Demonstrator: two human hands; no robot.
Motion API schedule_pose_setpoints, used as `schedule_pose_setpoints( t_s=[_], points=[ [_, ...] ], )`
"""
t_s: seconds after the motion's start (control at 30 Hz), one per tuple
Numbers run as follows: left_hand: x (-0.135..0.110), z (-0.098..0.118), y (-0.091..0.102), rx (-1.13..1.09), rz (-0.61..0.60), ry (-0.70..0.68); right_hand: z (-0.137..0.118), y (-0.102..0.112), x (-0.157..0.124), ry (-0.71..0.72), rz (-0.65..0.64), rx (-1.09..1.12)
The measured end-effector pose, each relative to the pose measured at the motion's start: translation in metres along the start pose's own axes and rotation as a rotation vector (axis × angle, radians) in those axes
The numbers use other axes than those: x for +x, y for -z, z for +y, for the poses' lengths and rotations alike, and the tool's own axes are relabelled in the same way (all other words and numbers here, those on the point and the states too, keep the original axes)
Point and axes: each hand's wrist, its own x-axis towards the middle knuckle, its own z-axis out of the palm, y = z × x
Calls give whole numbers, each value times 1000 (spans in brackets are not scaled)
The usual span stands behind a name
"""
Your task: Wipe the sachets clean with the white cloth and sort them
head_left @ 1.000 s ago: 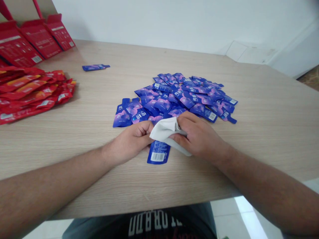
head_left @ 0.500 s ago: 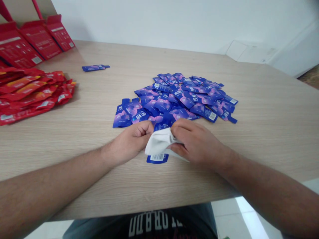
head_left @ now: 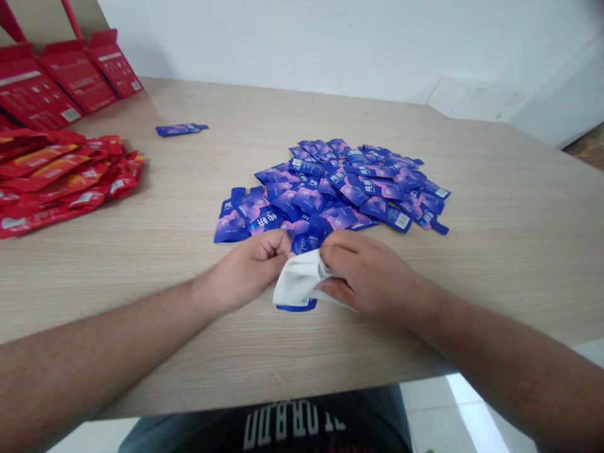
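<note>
A blue pouch (head_left: 306, 243) lies flat on the wooden table (head_left: 495, 251) close to me. My left hand (head_left: 250, 267) is closed, its fingers pinching the pouch's upper left edge. My right hand (head_left: 368, 274) is closed on a white cloth (head_left: 297, 283) and presses it down over the lower part of the pouch. Only the pouch's top and a thin strip at its bottom edge show. Just behind my hands spreads a heap of several blue pouches (head_left: 344, 185).
A pile of red pouches (head_left: 61, 179) lies at the left edge. Red cartons (head_left: 70, 75) stand at the back left. A single blue pouch (head_left: 179, 129) lies apart toward the back left. The table's near edge runs just below my forearms.
My right hand has drawn the white cloth down the pouch toward me, so the barcode end is now covered and the pouch's top shows. My left hand has stayed in place.
</note>
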Motion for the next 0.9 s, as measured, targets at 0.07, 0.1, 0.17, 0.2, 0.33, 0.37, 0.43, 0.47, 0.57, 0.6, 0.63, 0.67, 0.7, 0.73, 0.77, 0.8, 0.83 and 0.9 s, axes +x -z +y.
schedule_pose_setpoints(
  t_s=[0.07,0.1,0.17,0.2,0.33,0.37,0.43,0.47,0.57,0.6,0.63,0.67,0.7,0.73,0.77,0.8,0.83,0.9],
  points=[
    [0,0,0,2,16,0,-1,0,0,32,-23,2],
    [0,0,0,-1,18,-1,0,0,0,17,-10,-3],
    [0,-1,0,-6,8,1,2,0,0,-50,38,-15],
    [0,-1,0,-6,1,1,3,0,0,-74,54,-18],
    [0,-1,0,11,5,3,4,-1,0,-20,1,-1],
    [0,-1,0,9,11,2,4,-1,0,-5,-9,1],
    [0,0,-1,-4,15,3,3,-1,0,-26,11,-6],
    [0,0,-1,-14,11,2,3,-1,-1,-51,29,-8],
    [-1,2,-2,-9,8,12,2,0,-1,-64,20,-2],
    [-1,2,-2,2,15,18,2,0,-1,-44,1,2],
    [-1,2,-2,10,22,22,2,1,-1,-26,-16,4],
    [-1,3,-2,13,26,23,2,1,-1,-19,-22,2],
    [-1,2,-2,10,26,25,2,1,-1,-26,-13,-1],
    [-1,2,-2,1,24,27,2,1,0,-46,9,-4],
    [0,2,-2,-11,19,27,2,1,0,-66,29,-4],
    [0,1,-1,-20,16,26,3,1,0,-77,38,0],
    [0,1,-1,-21,15,25,3,1,0,-75,35,7],
    [0,0,-1,-7,22,21,2,0,0,-43,5,18]
  ],
)
